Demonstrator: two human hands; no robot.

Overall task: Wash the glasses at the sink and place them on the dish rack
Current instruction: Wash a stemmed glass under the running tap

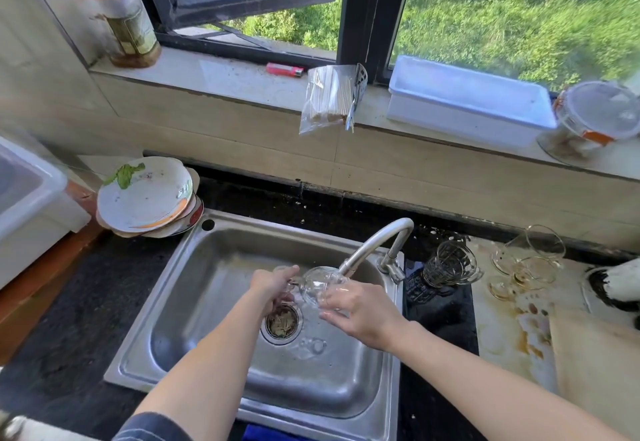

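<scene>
— Across the lower half of the frame, what takes up the most room?

— The dark bench (86,302), with the steel sink (214,267) set into it at lower centre. A window sill (225,76) runs along the top, and a white tray (467,104) sits on it at upper right.

— And left of the sink?

— A stack of dirty plates (145,198) at the sink's far left corner, with a green scrap on the top one.

— Where's the faucet?

— The faucet (377,236) rises from the sink's right rim and arcs left over the basin.

— What about the hands?

— Both are at centre frame, above the basin. The left hand (273,288) is curled round the stem end of a clear glass (320,283), which lies on its side with its bowl right at the spout. The right hand (360,309) grips the bowl, fingers on top and thumb underneath.

— Any other glassware?

— At right of frame, a ribbed tumbler (448,264) stands on the bench just beside the faucet's base. Further right, several stemmed glasses (530,257) are clustered on a stained pale patch, one of them tilted.

— And the smallest thing?

— A red lighter (284,69) on the sill, upper centre.
</scene>
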